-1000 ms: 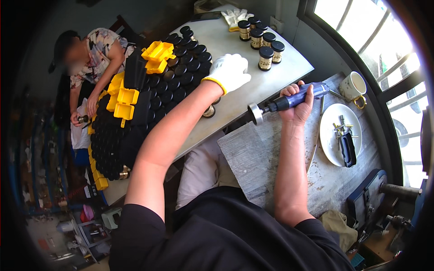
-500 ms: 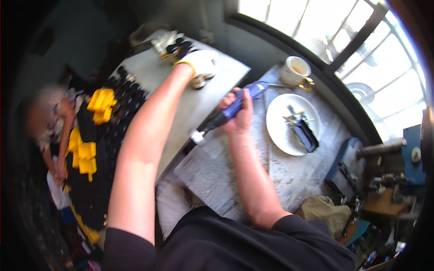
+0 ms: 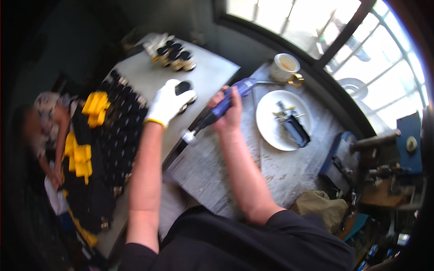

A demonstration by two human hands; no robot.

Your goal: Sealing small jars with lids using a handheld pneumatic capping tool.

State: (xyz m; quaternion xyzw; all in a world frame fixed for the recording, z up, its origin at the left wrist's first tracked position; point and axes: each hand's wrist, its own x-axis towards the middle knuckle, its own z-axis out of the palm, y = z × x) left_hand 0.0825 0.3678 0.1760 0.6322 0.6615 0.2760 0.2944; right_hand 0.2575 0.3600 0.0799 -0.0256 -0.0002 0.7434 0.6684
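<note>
My left hand (image 3: pixel 168 103), in a white glove with a yellow cuff, is over the pale table. Its fingers and thumb close around a small black-capped cylindrical part (image 3: pixel 184 87), partly hidden by the glove. Beyond it stands a cluster of similar black-topped, light-bodied parts (image 3: pixel 175 57). My bare right hand (image 3: pixel 229 113) wraps around a blue-purple handheld rotary tool (image 3: pixel 221 107). The tool's silvery round head (image 3: pixel 189 136) points back toward me over the gap between the tables, and a thin hose or rod (image 3: pixel 270 83) leaves its far end. I cannot tell whether it is spinning.
On the grey right-hand table stand a white plate (image 3: pixel 266 131) with metal pieces and a black case (image 3: pixel 296 132), and a cup (image 3: pixel 285 67). Many black parts (image 3: pixel 124 110) and yellow blocks (image 3: pixel 81 156) cover the left side. Another person (image 3: pixel 52 131) sits at far left. Machinery (image 3: pixel 384 153) stands right.
My left hand has come back from the far cluster toward me, bringing a black-capped part. My right hand keeps its grip on the rotary tool, and the view has shifted slightly.
</note>
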